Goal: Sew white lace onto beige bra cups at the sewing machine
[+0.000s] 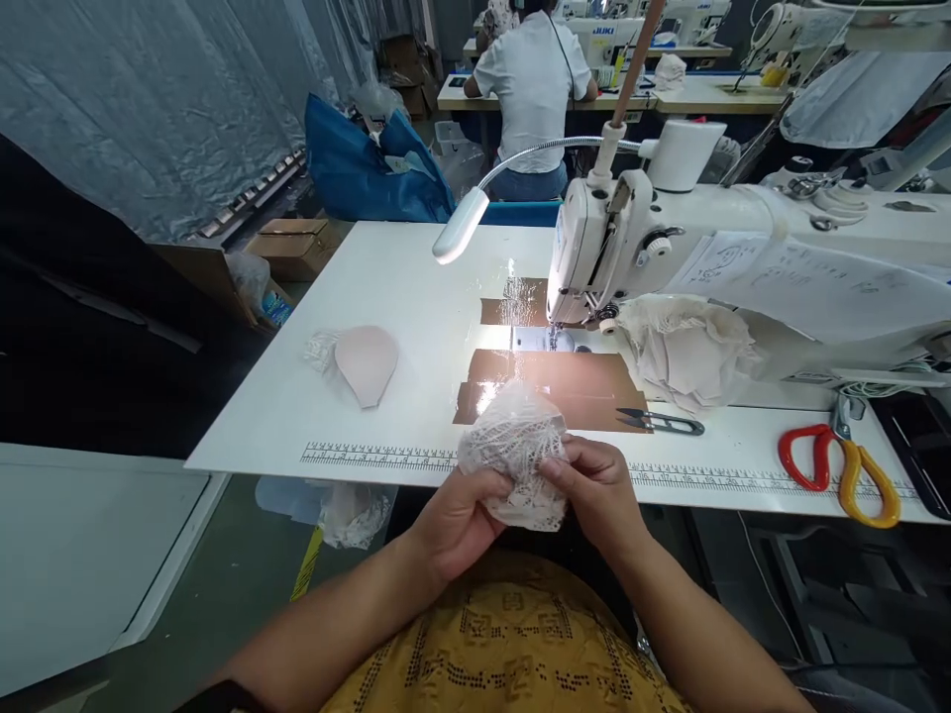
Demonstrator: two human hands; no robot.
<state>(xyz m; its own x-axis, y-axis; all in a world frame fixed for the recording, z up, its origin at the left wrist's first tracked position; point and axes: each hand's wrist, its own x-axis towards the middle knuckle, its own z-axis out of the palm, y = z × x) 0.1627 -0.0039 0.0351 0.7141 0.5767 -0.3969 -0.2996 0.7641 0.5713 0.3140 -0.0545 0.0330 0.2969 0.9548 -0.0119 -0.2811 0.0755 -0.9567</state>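
White lace [516, 446] is pinched in both nearly closed hands [465, 520] at a white table [431, 307], a seated person [531, 99] beyond.

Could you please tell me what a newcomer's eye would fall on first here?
Probably the white lacy piece held between the left hand and right hand, at the table's near edge. Next might come the big white sewing machine on the table's right side, then the scissors with one red and one yellow handle, at the near right.
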